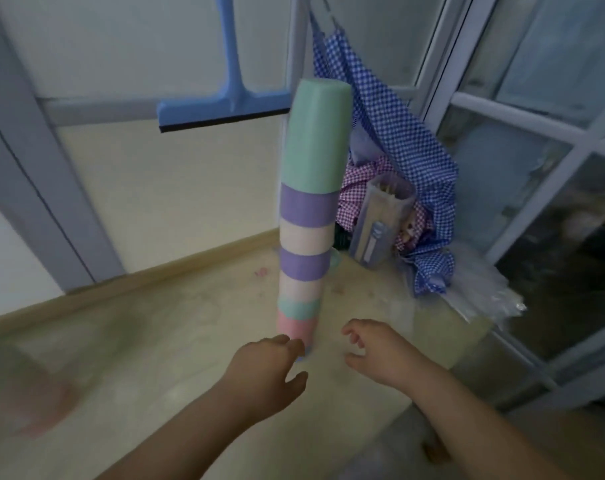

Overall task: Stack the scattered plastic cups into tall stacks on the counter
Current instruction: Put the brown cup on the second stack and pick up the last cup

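Observation:
A tall stack of plastic cups (308,209) stands upside down on the beige counter (176,341), banded green, purple, cream and pink, with a green cup on top. My left hand (270,367) sits at the base of the stack on its left, fingers curled and touching or almost touching the bottom cup. To the right of the base my right hand (373,351) hovers a little apart from it, fingers spread, holding nothing. At the left edge a blurred pink and green shape (27,393), possibly more cups, lies close to the camera.
A blue squeegee (225,98) hangs on the wall behind the stack. Blue and pink checked cloth (408,168) and a clear plastic container (377,223) fill the corner at the right. Crumpled clear plastic (481,289) lies by the window frame. The counter edge runs at the lower right.

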`<state>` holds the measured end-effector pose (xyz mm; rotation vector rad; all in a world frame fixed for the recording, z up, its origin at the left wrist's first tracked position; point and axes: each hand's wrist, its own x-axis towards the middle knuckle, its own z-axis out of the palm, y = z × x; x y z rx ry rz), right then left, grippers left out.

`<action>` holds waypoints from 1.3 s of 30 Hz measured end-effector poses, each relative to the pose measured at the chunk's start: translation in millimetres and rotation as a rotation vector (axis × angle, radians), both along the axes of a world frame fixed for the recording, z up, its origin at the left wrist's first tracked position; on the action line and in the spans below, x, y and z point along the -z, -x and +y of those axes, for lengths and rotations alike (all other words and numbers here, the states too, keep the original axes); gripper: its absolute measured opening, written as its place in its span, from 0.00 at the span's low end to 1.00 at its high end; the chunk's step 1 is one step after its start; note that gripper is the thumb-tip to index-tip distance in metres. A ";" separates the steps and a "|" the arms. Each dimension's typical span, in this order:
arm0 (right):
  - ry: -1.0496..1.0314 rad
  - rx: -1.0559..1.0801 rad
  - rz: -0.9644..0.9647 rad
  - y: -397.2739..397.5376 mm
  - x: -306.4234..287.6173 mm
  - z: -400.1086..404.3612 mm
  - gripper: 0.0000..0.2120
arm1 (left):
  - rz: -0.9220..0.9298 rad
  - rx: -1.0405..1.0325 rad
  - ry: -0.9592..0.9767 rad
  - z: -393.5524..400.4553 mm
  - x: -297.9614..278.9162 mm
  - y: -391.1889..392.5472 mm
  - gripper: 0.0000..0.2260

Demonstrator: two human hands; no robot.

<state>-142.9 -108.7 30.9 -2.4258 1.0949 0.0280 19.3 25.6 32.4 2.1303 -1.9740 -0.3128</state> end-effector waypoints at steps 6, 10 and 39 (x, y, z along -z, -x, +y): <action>-0.028 -0.115 0.011 25.8 4.1 -78.2 0.22 | 0.074 -0.112 0.031 -65.2 9.4 61.9 0.21; -0.009 -0.180 0.015 28.2 1.9 -118.6 0.25 | 0.071 -0.225 -0.034 -93.5 8.8 86.3 0.18; 0.037 -0.314 0.044 -75.0 18.0 -212.2 0.42 | 0.119 -0.544 -0.068 -152.4 11.8 95.3 0.16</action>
